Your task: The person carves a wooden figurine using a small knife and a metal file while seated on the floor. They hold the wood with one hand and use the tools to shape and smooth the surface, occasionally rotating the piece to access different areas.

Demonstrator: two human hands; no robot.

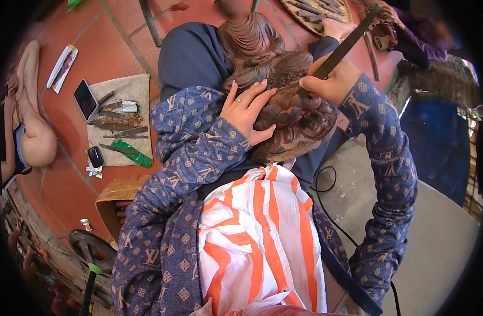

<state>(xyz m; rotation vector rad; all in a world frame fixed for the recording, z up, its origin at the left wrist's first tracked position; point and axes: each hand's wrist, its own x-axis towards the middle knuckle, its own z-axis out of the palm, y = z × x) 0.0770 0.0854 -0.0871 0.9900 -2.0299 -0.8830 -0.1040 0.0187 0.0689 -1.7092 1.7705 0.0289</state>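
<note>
A large dark-brown wood carving (289,113), with rounded overlapping lobes and fine grooved lines, lies across my lap. My left hand (246,111) rests on its near-left side, fingers spread flat, a ring on one of them. My right hand (337,79) is closed round a long flat dark metal file (352,43). The file slants up to the right, and its lower end meets the carving's upper surface just right of my left fingers. My right palm hides part of the file.
On the left, a pale mat (123,95) carries a phone (86,100), several blades (120,127) and green wrapping (136,155). A wooden box (112,197) stands by my left elbow. A round tray (310,23) of tools lies ahead. Other people sit left and far right. A black cable (336,224) runs by my right side.
</note>
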